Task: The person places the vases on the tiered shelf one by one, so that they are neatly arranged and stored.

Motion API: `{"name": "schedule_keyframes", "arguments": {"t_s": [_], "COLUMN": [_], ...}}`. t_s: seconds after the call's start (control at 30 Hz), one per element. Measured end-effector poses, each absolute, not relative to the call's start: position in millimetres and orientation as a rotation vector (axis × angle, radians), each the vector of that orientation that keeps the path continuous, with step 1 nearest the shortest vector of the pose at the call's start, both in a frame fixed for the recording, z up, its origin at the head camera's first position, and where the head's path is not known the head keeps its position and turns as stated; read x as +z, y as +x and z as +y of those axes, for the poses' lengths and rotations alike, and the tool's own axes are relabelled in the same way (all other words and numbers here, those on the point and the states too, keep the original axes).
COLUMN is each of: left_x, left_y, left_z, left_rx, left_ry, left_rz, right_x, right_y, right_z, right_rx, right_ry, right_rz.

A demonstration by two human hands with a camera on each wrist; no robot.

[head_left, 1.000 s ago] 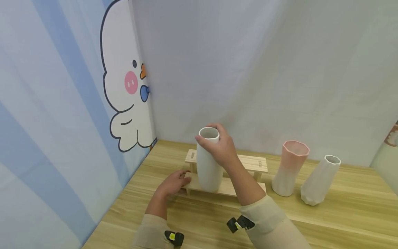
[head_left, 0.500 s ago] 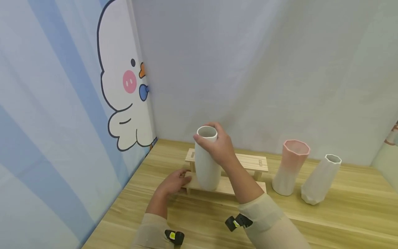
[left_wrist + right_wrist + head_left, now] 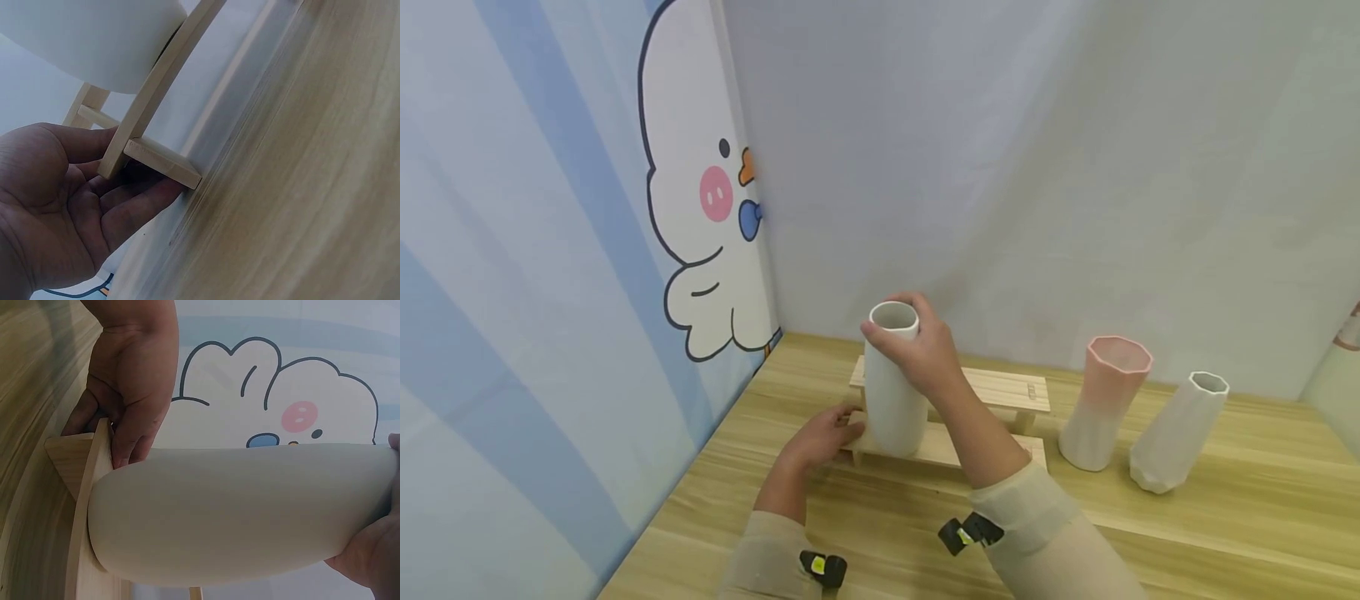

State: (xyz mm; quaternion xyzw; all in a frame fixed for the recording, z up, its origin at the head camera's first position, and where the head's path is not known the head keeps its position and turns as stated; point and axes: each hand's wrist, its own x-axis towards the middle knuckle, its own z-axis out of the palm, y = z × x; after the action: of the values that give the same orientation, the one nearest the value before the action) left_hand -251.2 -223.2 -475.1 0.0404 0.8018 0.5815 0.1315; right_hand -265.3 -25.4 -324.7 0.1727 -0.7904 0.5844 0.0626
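Observation:
A tall white vase [image 3: 891, 400] stands upright on the lower step of a two-step wooden stand [image 3: 1003, 389], towards its left end. Around the vase's rim my right hand [image 3: 931, 354] grips, thumb on the near side and fingers behind. My left hand [image 3: 820, 439] holds the left end of the lower step. In the left wrist view its fingers [image 3: 140, 215] curl under the board beside the leg. The right wrist view has the vase's base [image 3: 119, 519] flat against the step, close to the left hand's fingers.
Right of the stand, a pink-and-white vase [image 3: 1090, 417] and a white faceted vase [image 3: 1176, 433] stand on the wood-grain table [image 3: 1247, 533]. A grey-white curtain [image 3: 1000, 167] hangs behind, and a blue striped curtain [image 3: 535, 292] with a cartoon figure is at left.
My right hand has shifted the white vase slightly left along the lower step. The left hand keeps its hold on the stand's end.

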Motion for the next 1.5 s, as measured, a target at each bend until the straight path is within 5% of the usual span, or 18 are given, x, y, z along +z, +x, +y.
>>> {"name": "schedule_keyframes", "arguments": {"t_s": [1.5], "left_x": [-477], "left_y": [-253], "left_z": [-224], "left_rx": [1.648], "left_ry": [0.105], "left_rz": [2.363], "right_x": [-339], "right_y": [-269], "right_z": [-31], "right_rx": [1.762], "right_ry": [0.489], "right_rz": [-2.333]}}
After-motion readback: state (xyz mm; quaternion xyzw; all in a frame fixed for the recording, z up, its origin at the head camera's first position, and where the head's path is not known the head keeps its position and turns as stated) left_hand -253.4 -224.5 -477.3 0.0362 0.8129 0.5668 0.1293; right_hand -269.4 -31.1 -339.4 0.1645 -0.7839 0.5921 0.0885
